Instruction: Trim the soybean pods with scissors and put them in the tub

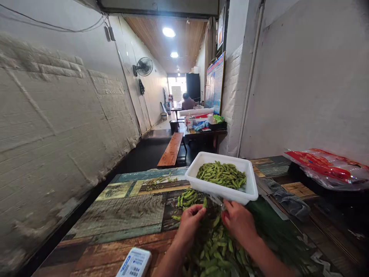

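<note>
My left hand [189, 221] is closed in a pinch on a green bean pod [205, 202] just below the white tray's near edge. My right hand [238, 220] is curled beside it, its fingers closed on something I cannot make out. Both hands hover over a heap of green pods [216, 252] on dark plastic. The white tray [250, 189] holds a pile of trimmed pods [221, 175]. A smaller cluster of pods [187, 198] lies on the table to the tray's left.
A patchwork wooden table [127, 215] carries a white-and-blue packet [135, 263] at the near edge, and pod scraps [161, 181] farther off. A red-and-clear plastic bag [328, 167] lies right. A bench [172, 149], a cluttered table [203, 129] and a seated person [188, 102] are down the corridor.
</note>
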`<state>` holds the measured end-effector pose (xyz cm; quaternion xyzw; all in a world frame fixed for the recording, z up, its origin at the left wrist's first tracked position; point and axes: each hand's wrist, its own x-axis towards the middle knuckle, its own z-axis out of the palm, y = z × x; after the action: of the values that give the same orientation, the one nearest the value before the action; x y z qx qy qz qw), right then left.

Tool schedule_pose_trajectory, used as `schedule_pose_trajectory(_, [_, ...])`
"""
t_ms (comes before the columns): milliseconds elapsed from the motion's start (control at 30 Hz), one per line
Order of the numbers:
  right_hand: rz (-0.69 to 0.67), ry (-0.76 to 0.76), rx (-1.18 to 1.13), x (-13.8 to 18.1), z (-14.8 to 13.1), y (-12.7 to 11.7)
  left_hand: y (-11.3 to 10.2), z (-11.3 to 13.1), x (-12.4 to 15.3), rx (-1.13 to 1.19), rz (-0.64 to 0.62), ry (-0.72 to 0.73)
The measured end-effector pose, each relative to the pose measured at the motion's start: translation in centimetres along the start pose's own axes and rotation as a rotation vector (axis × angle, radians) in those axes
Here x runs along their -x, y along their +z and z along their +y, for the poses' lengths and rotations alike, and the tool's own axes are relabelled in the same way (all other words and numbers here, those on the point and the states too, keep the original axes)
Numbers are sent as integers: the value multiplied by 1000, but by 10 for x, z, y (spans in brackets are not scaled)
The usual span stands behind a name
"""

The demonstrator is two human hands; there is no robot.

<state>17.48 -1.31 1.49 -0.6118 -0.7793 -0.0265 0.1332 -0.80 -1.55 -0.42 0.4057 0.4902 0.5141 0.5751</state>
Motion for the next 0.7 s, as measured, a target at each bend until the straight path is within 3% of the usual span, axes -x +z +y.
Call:
schedule_pose_trajectory(133, [-19, 92, -188, -5, 7, -5, 1, 4, 3, 106, 107, -47])
schedule_pose_trajectory(333, [-213, 93, -654, -4, 5, -1, 3, 6, 6, 77, 63, -76])
schedule_pose_trajectory(700, [-347, -33, -787, -1, 0, -6, 2, 4, 8, -99, 67, 5])
